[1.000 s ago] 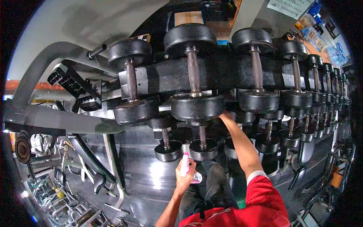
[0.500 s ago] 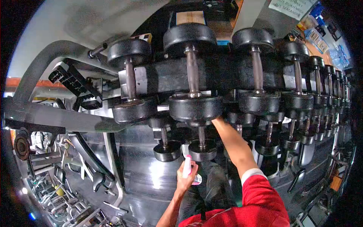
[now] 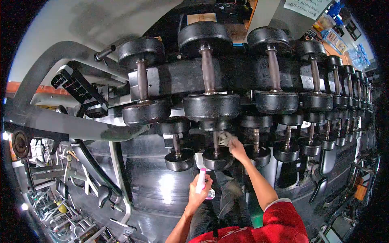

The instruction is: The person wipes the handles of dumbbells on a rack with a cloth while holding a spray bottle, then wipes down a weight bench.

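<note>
My left hand [image 3: 198, 189] is wrapped round a pink and white spray bottle [image 3: 201, 180], just below the lower row of dumbbells. In my right hand [image 3: 237, 150] is a crumpled grey cloth [image 3: 227, 139], pressed near the handle of a black lower-row dumbbell [image 3: 218, 157]. Directly above it, a larger black dumbbell [image 3: 211, 107] with a metal handle lies on the upper tier of the rack.
More dumbbells [image 3: 277, 103] line both tiers toward the right. A thick grey machine frame [image 3: 73, 125] reaches in from the left. Gym machines [image 3: 73, 162] stand at the lower left. Plastic bottles [image 3: 358, 56] and a paper sign [image 3: 308, 7] are at the upper right.
My right hand has come down and out from behind the upper dumbbell, and the cloth now shows. My left hand has barely moved with the bottle. The view has shifted slightly.
</note>
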A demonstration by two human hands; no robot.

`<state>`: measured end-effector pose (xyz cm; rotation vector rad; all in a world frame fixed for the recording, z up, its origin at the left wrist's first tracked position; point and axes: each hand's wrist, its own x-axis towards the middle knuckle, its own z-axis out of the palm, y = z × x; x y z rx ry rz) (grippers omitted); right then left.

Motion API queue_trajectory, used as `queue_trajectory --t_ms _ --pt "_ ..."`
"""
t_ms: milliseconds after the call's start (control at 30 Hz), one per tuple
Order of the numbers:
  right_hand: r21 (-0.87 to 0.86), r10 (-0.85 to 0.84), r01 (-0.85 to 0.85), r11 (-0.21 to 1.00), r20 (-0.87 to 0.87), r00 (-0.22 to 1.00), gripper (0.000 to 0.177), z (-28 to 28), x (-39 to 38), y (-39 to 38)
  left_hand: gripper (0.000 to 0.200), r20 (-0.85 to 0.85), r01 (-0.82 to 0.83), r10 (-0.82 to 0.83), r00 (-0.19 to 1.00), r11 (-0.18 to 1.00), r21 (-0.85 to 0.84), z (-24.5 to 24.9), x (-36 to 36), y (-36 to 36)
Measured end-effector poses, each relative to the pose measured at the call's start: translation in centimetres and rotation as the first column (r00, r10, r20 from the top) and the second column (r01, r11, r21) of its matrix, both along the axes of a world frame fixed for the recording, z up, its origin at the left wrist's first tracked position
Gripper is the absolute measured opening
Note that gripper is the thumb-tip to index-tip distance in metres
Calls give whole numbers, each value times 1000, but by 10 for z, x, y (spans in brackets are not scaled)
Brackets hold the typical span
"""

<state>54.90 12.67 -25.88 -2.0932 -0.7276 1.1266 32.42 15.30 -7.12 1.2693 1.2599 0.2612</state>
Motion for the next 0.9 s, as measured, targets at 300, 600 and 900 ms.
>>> queue_trajectory --t_ms 300,600,900 --pt "-338 -420 765 548 -902 -98 32 -47 11 61 15 15 -89 90 996 994 -64 13 -18 -7" --pt "30 -327 969 246 -938 112 29 82 -99 87 14 12 -85 86 996 994 -65 20 -35 -13" --pt "-347 -236 788 509 -936 -260 36 -36 -98 126 14 -13 -8 9 1000 999 35 25 -60 -16"
